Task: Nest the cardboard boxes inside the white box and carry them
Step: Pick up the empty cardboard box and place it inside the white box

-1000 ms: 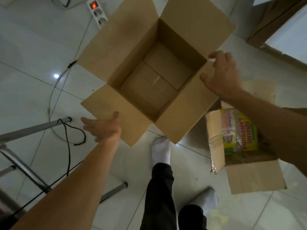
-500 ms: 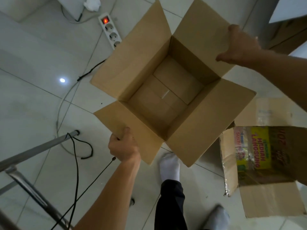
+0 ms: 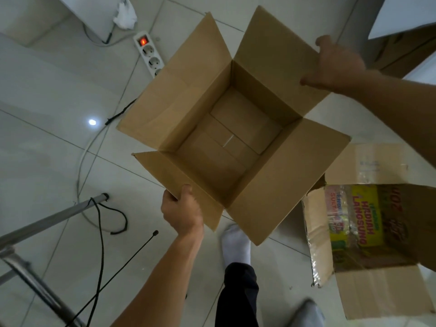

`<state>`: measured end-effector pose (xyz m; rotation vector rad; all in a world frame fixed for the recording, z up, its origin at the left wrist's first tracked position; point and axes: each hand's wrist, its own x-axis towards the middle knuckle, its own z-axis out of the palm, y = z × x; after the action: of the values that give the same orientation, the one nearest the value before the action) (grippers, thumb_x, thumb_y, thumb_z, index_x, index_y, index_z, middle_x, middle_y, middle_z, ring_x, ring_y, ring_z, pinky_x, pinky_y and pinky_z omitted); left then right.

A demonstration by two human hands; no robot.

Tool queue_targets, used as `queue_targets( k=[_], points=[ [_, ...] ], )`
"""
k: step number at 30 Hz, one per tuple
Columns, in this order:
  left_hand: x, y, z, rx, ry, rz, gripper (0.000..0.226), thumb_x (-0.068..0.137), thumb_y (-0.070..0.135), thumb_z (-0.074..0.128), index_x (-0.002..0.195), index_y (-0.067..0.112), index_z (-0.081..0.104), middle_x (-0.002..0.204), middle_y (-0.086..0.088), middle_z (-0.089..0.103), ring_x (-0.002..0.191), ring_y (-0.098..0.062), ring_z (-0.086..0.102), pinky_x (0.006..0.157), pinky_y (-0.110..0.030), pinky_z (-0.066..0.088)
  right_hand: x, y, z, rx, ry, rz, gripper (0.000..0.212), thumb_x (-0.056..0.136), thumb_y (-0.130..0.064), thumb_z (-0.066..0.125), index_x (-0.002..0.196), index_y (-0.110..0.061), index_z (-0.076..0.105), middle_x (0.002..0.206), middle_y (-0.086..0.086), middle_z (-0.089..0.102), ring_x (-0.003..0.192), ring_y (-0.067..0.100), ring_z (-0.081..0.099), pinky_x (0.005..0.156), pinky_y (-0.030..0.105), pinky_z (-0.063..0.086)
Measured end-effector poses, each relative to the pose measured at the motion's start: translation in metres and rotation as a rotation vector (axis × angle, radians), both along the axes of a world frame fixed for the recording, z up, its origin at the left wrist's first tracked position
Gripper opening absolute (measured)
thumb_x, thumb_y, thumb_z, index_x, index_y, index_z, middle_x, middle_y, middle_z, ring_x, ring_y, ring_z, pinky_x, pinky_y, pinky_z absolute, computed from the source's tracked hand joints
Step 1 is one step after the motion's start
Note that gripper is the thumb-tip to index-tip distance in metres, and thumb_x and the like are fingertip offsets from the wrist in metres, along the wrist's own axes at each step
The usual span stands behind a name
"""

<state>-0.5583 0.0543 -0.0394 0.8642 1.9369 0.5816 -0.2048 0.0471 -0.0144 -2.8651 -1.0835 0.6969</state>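
An open brown cardboard box with all flaps spread is held above the tiled floor, empty inside. My left hand grips the near flap at its corner. My right hand grips the edge of the far right flap. A second, smaller cardboard box lies open on the floor at the lower right, with yellow and pink printed packaging inside it. No white box can be made out for sure; a white surface shows at the top right corner.
A white power strip with a lit red switch lies on the floor behind the box. Black cables and metal frame legs are at the left. My socked feet stand below the box.
My left hand went from open beside the near flap to gripping it. My right hand shifted from the right flap up to the far right flap's edge. The box appears closer and larger.
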Motion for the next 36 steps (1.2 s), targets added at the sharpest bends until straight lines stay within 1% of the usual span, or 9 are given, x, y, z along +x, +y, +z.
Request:
queue_targets(
  k=[3, 5, 9, 13, 18, 22, 25, 29, 36],
  points=[
    [0.005, 0.001, 0.003, 0.009, 0.01, -0.032, 0.018, 0.08, 0.012, 0.059, 0.072, 0.027, 0.062, 0.073, 0.006, 0.066, 0.07, -0.014, 0.064, 0.063, -0.029, 0.049, -0.014, -0.003, 0.008, -0.038, 0.044, 0.138, 0.036, 0.086, -0.027, 0.057, 0.11, 0.001, 0.058, 0.109, 0.025, 0.061, 0.098, 0.04, 0.058, 0.081, 0.044, 0.048],
    [0.007, 0.008, 0.004, 0.014, 0.036, -0.086, 0.012, 0.086, 0.016, 0.057, 0.079, 0.023, 0.064, 0.077, 0.005, 0.066, 0.074, -0.014, 0.064, 0.068, -0.032, 0.05, -0.03, -0.009, 0.007, -0.095, 0.028, 0.185, 0.03, 0.086, -0.025, 0.053, 0.107, -0.005, 0.06, 0.107, 0.021, 0.062, 0.097, 0.038, 0.058, 0.079, 0.041, 0.047],
    [0.008, 0.04, 0.007, 0.086, 0.14, -0.263, 0.022, 0.088, 0.019, 0.055, 0.067, 0.014, 0.059, 0.068, -0.001, 0.062, 0.065, -0.017, 0.06, 0.069, -0.036, 0.053, -0.059, -0.032, -0.003, -0.185, 0.003, 0.174, 0.027, 0.087, -0.02, 0.048, 0.111, -0.008, 0.054, 0.089, 0.014, 0.055, 0.079, 0.031, 0.053, 0.065, 0.033, 0.039],
    [0.013, 0.074, 0.012, 0.132, 0.19, -0.425, 0.015, 0.091, 0.02, 0.055, 0.086, 0.009, 0.063, 0.083, -0.007, 0.063, 0.079, -0.023, 0.059, 0.075, -0.033, 0.048, -0.062, -0.056, -0.006, -0.111, 0.078, 0.044, 0.024, 0.088, -0.02, 0.044, 0.103, -0.008, 0.057, 0.088, 0.015, 0.06, 0.076, 0.03, 0.056, 0.065, 0.034, 0.044],
    [0.024, 0.1, 0.026, 0.231, 0.259, -0.517, 0.02, 0.091, 0.018, 0.054, 0.073, 0.011, 0.057, 0.062, 0.004, 0.053, 0.058, -0.009, 0.051, 0.056, -0.021, 0.039, -0.056, -0.077, 0.011, 0.03, 0.279, -0.169, 0.022, 0.091, -0.018, 0.044, 0.095, -0.003, 0.06, 0.079, 0.015, 0.063, 0.062, 0.029, 0.062, 0.061, 0.037, 0.056],
    [0.036, 0.109, 0.055, 0.302, 0.282, -0.565, 0.032, 0.09, 0.019, 0.055, 0.059, 0.023, 0.05, 0.057, 0.009, 0.051, 0.054, 0.0, 0.048, 0.049, -0.016, 0.033, -0.058, -0.087, 0.041, 0.137, 0.319, -0.219, 0.018, 0.092, -0.017, 0.045, 0.084, -0.005, 0.056, 0.077, 0.016, 0.062, 0.061, 0.028, 0.06, 0.06, 0.037, 0.054],
    [0.052, 0.113, 0.087, 0.341, 0.295, -0.59, 0.032, 0.09, 0.02, 0.057, 0.058, 0.021, 0.049, 0.057, 0.009, 0.051, 0.054, -0.002, 0.048, 0.053, -0.019, 0.035, -0.051, -0.098, 0.072, 0.199, 0.322, -0.26, 0.019, 0.092, -0.018, 0.046, 0.08, -0.006, 0.054, 0.073, 0.012, 0.057, 0.064, 0.028, 0.058, 0.061, 0.037, 0.053],
    [0.08, 0.108, 0.141, 0.415, 0.305, -0.663, 0.02, 0.088, 0.018, 0.059, 0.069, 0.013, 0.058, 0.068, -0.004, 0.059, 0.062, -0.019, 0.053, 0.067, -0.028, 0.042, -0.033, -0.126, 0.117, 0.256, 0.332, -0.322, 0.027, 0.091, -0.018, 0.046, 0.065, -0.013, 0.047, 0.062, 0.008, 0.052, 0.046, 0.027, 0.058, 0.038, 0.026, 0.041],
    [0.141, 0.054, 0.25, 0.542, 0.3, -0.689, 0.023, 0.086, 0.022, 0.062, 0.094, 0.001, 0.067, 0.087, -0.013, 0.064, 0.079, -0.028, 0.059, 0.071, -0.03, 0.041, 0.002, -0.21, 0.205, 0.41, 0.331, -0.407, 0.022, 0.089, -0.019, 0.044, 0.086, -0.005, 0.061, 0.078, 0.014, 0.065, 0.052, 0.028, 0.066, 0.038, 0.033, 0.054]
  ],
)
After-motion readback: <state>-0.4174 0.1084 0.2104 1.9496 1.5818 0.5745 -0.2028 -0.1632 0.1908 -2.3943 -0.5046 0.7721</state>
